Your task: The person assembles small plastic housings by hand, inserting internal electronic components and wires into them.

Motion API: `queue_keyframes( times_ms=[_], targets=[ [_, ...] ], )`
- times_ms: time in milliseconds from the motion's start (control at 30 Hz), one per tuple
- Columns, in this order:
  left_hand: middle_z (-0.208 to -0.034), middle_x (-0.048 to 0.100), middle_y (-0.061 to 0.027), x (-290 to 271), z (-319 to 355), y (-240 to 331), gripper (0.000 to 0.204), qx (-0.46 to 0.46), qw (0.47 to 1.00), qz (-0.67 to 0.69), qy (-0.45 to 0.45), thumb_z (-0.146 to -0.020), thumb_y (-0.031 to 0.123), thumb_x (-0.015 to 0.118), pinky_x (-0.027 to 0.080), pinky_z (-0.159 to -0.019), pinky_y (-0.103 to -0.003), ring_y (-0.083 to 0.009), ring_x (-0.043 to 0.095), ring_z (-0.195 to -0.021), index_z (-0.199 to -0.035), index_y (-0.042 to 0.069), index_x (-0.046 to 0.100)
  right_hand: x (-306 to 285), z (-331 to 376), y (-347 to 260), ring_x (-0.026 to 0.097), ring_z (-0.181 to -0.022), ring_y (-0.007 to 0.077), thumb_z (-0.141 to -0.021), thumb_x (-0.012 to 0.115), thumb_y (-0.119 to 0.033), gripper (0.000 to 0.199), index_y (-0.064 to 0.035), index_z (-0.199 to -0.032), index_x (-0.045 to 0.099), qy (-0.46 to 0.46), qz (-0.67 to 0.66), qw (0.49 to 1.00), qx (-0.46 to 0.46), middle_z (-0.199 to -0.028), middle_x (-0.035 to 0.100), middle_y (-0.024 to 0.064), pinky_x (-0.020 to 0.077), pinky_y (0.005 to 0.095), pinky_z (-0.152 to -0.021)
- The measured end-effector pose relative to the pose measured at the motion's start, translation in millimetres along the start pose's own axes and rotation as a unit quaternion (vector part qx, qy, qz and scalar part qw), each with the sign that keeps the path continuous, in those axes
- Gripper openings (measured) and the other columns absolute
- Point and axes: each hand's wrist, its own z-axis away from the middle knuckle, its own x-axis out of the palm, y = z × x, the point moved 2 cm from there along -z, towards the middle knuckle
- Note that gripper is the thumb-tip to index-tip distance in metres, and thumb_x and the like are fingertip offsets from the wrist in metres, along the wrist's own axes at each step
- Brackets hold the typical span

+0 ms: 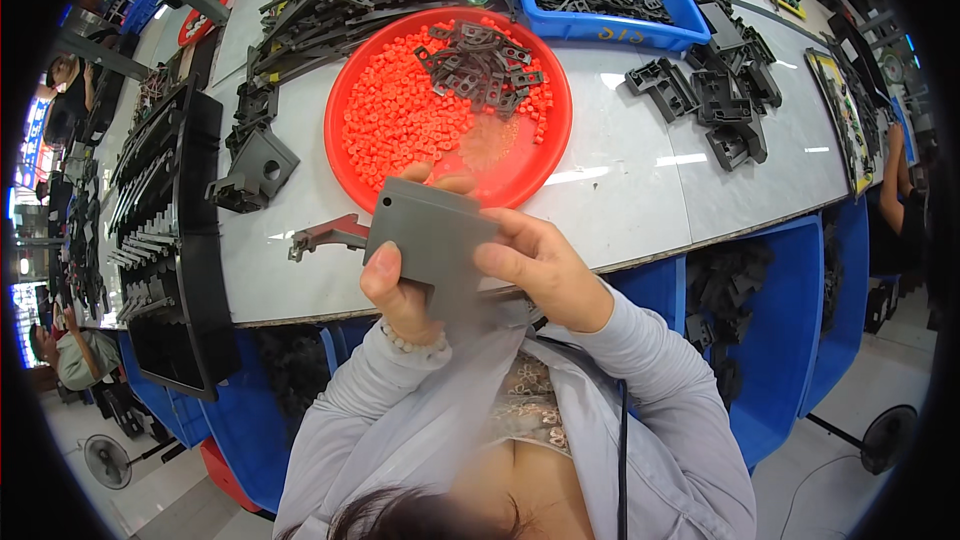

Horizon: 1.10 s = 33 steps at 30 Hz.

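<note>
A flat grey plastic part [432, 235], roughly rectangular, is held up in front of my chest, just over the near table edge. My left hand [400, 295] grips its lower left side, thumb on the face. My right hand [540, 265] grips its right edge, thumb pressed on the face. Behind the part sits a round red tray [545, 155] full of small orange-red pellets [395, 120], with a pile of small black plastic pieces [480, 62] on top.
A red-brown tool [325, 234] lies left of the grey part. Black brackets [255, 165] and long black strips [330, 15] lie at left, more black parts [725, 105] at right. A blue bin [610, 28] of black parts stands behind. Other people work at both sides.
</note>
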Motion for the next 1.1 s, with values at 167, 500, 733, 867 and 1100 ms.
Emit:
queue_keyframes(
  times_ms=[167, 500, 733, 867, 1100],
  targets=[
    [-0.117, 0.051, -0.0181, 1, -7, 1, 0.084, 0.023, 0.999, -0.025, -0.010, -0.069, 0.052, 0.056, 0.045, -0.088, -0.037, -0.0241, 0.056, -0.100, -0.131, 0.001, 0.031, 4, -6, 9, 0.056, -0.096, 0.0162, -0.086, 0.059, -0.020, 0.046, 0.0040, -0.122, 0.044, 0.031, 0.025, 0.997, -0.064, -0.110, 0.056, 0.0104, 0.0469, 0.0317, -0.083],
    [-0.104, 0.060, -0.0052, -24, 17, 31, 0.037, 0.094, 0.995, -0.029, -0.020, -0.080, 0.012, 0.065, 0.044, -0.083, -0.025, -0.0110, 0.054, -0.096, -0.113, 0.000, 0.054, 21, -4, 7, 0.054, -0.099, 0.0184, -0.072, 0.054, 0.001, 0.051, 0.0049, -0.122, 0.042, 0.018, 0.205, 0.959, -0.194, -0.111, 0.053, 0.0101, 0.0423, 0.0317, -0.089],
    [-0.094, 0.060, -0.0045, -99, 78, 153, 0.045, 0.316, 0.885, -0.258, 0.225, -0.075, 0.008, 0.069, 0.048, -0.071, -0.027, -0.0121, 0.058, -0.080, -0.114, 0.000, 0.048, 23, -17, -2, 0.058, -0.091, 0.0213, -0.076, 0.058, -0.001, 0.055, 0.0028, -0.127, 0.040, -0.072, 0.293, 0.937, -0.177, -0.099, 0.059, 0.0135, 0.0438, 0.0339, -0.087],
    [-0.099, 0.061, -0.0056, -145, 116, 259, 0.041, 0.316, 0.801, -0.368, 0.350, -0.073, 0.010, 0.072, 0.045, -0.081, -0.026, -0.0134, 0.058, -0.088, -0.108, -0.001, 0.054, -3, -25, -5, 0.058, -0.086, 0.0182, -0.082, 0.054, 0.001, 0.041, 0.0037, -0.121, 0.046, -0.010, 0.318, 0.930, -0.182, -0.091, 0.061, 0.0125, 0.0449, 0.0304, -0.082],
    [-0.088, 0.063, -0.0015, -204, 143, 269, 0.037, 0.095, 0.782, -0.490, 0.373, -0.075, 0.024, 0.072, 0.044, -0.069, -0.020, -0.0082, 0.057, -0.079, -0.104, 0.003, 0.063, -15, -25, -7, 0.057, -0.081, 0.0147, -0.084, 0.052, 0.001, 0.035, 0.0038, -0.118, 0.048, 0.023, 0.337, 0.919, -0.206, -0.087, 0.061, 0.0107, 0.0432, 0.0261, -0.078]
  ],
)
